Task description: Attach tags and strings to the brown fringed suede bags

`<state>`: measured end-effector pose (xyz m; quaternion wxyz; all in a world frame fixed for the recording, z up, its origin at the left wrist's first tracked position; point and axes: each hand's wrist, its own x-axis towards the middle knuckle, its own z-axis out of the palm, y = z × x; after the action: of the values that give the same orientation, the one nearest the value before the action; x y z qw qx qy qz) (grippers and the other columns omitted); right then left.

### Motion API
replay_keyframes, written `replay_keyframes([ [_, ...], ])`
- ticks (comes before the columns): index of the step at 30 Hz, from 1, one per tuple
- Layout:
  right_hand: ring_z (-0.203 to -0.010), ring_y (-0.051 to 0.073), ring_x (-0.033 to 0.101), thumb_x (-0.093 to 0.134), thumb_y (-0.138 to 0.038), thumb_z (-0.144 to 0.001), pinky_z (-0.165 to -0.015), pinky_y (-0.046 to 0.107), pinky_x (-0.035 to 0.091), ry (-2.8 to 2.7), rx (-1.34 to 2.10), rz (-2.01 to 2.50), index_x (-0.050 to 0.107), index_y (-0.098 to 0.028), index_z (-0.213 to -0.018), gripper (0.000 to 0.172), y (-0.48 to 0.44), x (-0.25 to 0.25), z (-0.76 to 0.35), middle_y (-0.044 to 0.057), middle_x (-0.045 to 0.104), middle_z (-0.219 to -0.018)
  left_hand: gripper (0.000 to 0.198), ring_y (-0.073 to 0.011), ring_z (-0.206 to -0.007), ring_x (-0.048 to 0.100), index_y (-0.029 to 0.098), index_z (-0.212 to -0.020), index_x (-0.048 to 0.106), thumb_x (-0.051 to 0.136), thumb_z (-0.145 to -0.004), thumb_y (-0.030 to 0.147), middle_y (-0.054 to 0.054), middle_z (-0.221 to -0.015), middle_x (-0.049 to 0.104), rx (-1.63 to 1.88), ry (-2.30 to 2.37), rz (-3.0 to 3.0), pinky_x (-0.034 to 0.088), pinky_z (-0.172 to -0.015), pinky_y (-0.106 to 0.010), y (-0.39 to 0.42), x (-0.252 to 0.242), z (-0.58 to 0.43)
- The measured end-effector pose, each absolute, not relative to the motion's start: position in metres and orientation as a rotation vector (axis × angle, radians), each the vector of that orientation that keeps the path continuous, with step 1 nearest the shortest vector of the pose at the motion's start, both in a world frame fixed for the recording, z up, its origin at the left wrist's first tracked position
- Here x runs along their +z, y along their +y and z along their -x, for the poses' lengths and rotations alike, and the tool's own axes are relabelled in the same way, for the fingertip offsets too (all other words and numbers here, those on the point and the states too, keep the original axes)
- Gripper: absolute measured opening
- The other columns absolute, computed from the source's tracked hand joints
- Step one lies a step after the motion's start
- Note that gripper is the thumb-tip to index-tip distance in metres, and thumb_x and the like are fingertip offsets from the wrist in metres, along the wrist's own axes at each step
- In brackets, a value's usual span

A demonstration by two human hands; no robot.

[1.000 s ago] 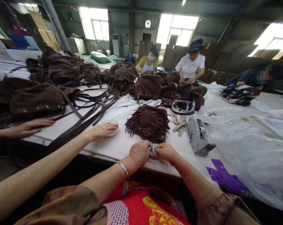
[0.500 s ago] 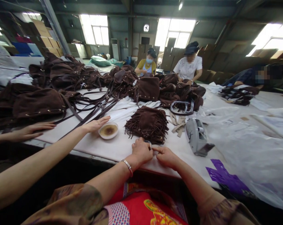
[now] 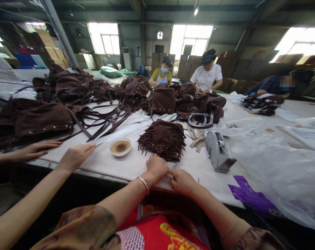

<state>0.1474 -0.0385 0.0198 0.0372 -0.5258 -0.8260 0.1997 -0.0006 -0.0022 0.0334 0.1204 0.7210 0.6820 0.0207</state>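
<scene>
A dark brown fringed suede bag (image 3: 163, 137) lies on the white-covered table in front of me. Just at its near edge is my left hand (image 3: 157, 167), closed with the fingers curled under; whatever it grips is hidden. My right hand (image 3: 183, 181) is closed too, its forefinger meeting the left hand's fingers, and what may be pinched there is too small to make out. A thin dark mark (image 3: 198, 180) shows on the cloth beside the right hand.
Left of the bag stands a white bowl (image 3: 120, 155) of brownish stuff. A grey tape dispenser (image 3: 219, 151) and beige strips (image 3: 198, 139) lie right. Brown bags (image 3: 44, 118) with straps are heaped behind. A co-worker's hand (image 3: 78, 156) pinches something thin and white on the left.
The co-worker's outstretched hand has drawn back left from the bowl and closed on something thin and white. My hands stay close together, nearly where they were. The view has tilted slightly.
</scene>
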Motion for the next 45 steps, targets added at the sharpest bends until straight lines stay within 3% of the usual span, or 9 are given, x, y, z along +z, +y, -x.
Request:
replay_keyframes([
  [7,-0.087,0.021,0.064,0.052,-0.028,-0.089,-0.07,0.028,0.043,-2.583,0.134,1.689,0.058,-0.031,-0.129,0.04,-0.025,0.031,-0.171,0.006,0.068,-0.103,0.028,-0.0299,-0.104,0.057,0.016,-0.092,0.074,0.048,-0.087,0.025,-0.015,-0.109,0.063,-0.041,1.686,-2.37,0.047,-0.087,-0.041,0.001,0.04,0.006],
  [11,-0.079,0.017,0.06,0.048,-0.028,-0.094,-0.063,0.025,0.037,-2.632,0.039,1.632,0.068,-0.029,-0.107,0.024,-0.022,0.025,-0.169,0.005,0.064,-0.093,0.02,-0.0253,-0.095,0.057,0.02,-0.084,0.073,0.055,-0.084,0.029,-0.011,-0.106,0.061,-0.096,1.5,-2.437,0.046,-0.083,-0.037,0.0,0.049,0.017],
  [14,-0.076,0.014,0.054,0.044,-0.025,-0.096,-0.062,0.023,0.034,-2.585,-0.001,1.488,0.069,-0.027,-0.102,0.026,-0.024,0.02,-0.167,0.005,0.061,-0.09,0.016,-0.0242,-0.096,0.054,0.022,-0.084,0.072,0.057,-0.083,0.028,-0.008,-0.105,0.059,-0.086,1.379,-2.473,0.043,-0.08,-0.034,-0.003,0.053,0.024],
  [18,-0.073,0.012,0.05,0.047,-0.023,-0.095,-0.063,0.023,0.032,-2.615,0.035,1.251,0.065,-0.03,-0.118,0.03,-0.02,0.02,-0.17,0.003,0.058,-0.093,0.015,-0.0236,-0.096,0.052,0.022,-0.081,0.069,0.055,-0.084,0.022,-0.007,-0.106,0.057,-0.075,1.272,-2.58,0.04,-0.076,-0.034,-0.004,0.053,0.029],
  [22,-0.07,0.011,0.048,0.049,-0.026,-0.095,-0.061,0.023,0.031,-2.735,0.106,1.175,0.07,-0.03,-0.103,0.022,-0.012,0.022,-0.173,0.002,0.057,-0.093,0.017,-0.025,-0.102,0.049,0.023,-0.081,0.07,0.054,-0.087,0.02,-0.007,-0.106,0.056,-0.051,1.13,-2.759,0.038,-0.082,-0.037,-0.006,0.049,0.038],
  [29,-0.073,0.012,0.05,0.051,-0.026,-0.094,-0.062,0.024,0.032,-2.7,0.207,1.216,0.073,-0.027,-0.098,0.022,-0.011,0.019,-0.166,0.001,0.058,-0.087,0.023,-0.023,-0.105,0.049,0.021,-0.105,0.065,0.044,-0.096,0.022,-0.009,-0.109,0.059,0.35,1.201,-2.828,0.037,-0.093,-0.038,-0.033,0.04,0.045],
  [36,-0.071,0.011,0.051,0.061,-0.026,-0.088,-0.063,0.022,0.035,-2.637,0.279,1.229,0.072,-0.022,-0.084,0.012,-0.009,0.017,-0.164,0.0,0.057,-0.083,0.027,-0.0306,-0.111,0.051,0.019,-0.096,0.066,0.062,-0.087,0.044,-0.009,-0.096,0.066,0.538,1.482,-2.664,0.034,-0.098,-0.047,-0.048,0.013,0.024],
  [40,-0.076,0.012,0.053,0.061,-0.022,-0.087,-0.065,0.02,0.038,-2.573,0.319,1.203,0.071,-0.022,-0.085,0.01,-0.012,0.014,-0.163,0.001,0.058,-0.083,0.022,-0.0305,-0.116,0.052,0.021,-0.093,0.067,0.06,-0.089,0.041,-0.009,-0.096,0.068,0.622,1.585,-2.582,0.025,-0.108,-0.051,-0.044,0.0,0.02],
  [45,-0.085,0.015,0.059,0.059,-0.02,-0.088,-0.076,0.022,0.045,-2.459,0.415,1.146,0.07,-0.022,-0.098,0.015,-0.016,0.01,-0.166,0.003,0.062,-0.091,0.021,-0.0303,-0.114,0.055,0.023,-0.094,0.069,0.051,-0.093,0.033,-0.01,-0.097,0.07,0.647,1.594,-2.554,0.026,-0.108,-0.053,-0.039,0.0,0.018],
])
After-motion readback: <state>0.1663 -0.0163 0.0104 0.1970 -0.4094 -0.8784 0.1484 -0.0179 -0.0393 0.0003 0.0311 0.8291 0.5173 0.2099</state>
